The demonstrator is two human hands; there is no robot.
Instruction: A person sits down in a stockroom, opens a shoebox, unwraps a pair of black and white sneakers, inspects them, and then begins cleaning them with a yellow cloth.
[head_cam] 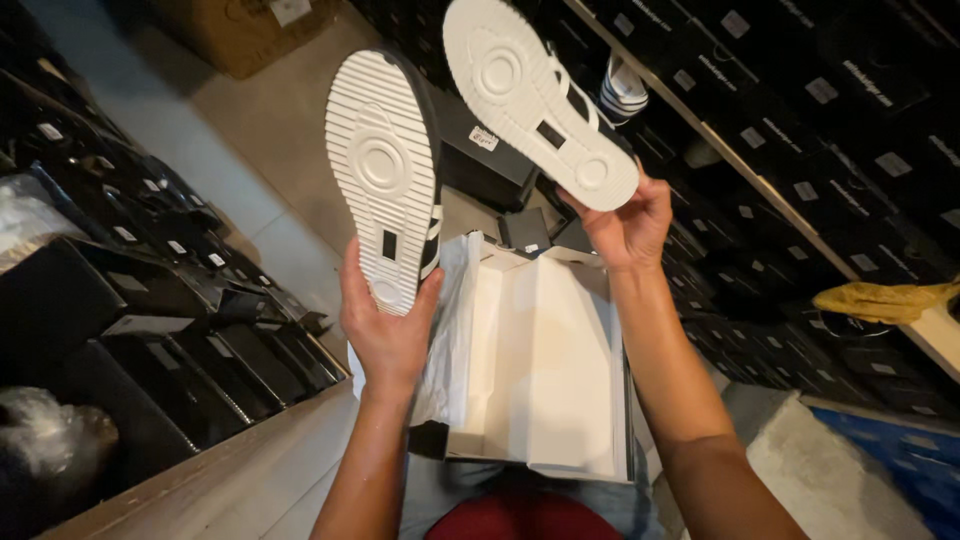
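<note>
Nearest the camera: lap in blue jeans (600, 500), dark red garment edge below it. An open shoebox (545, 440) rests on the lap, white inside, crumpled white tissue paper (448, 340) bunched along its left wall. Nothing else visible inside the box.

Left hand (385, 335) raised above the box's left edge, fingers and thumb clamped around the heel end of a sneaker (385, 170). Sole faces the camera: white, ribbed, round tread disc mid-sole, small black patch near the heel. Black upper with a white stripe shows along its right edge. Toe points up and away.

Right hand (625, 225) held higher, over the box's far right corner, gripping the heel of a second sneaker (535, 100). Same white sole toward the camera, tilted so the toe leans up and to the left. White laces and black upper peek out at the right side. The two shoes are apart, not touching.

Beyond the box: a closed black shoebox (490, 160) on the pale tiled floor (270, 130). Left side, stacked black shoeboxes (150, 290). Right side, wooden shelves (740, 165) packed with black boxes; a yellow cloth (880, 300) lies on a shelf edge. Far top left, a brown cardboard carton (240, 30).
</note>
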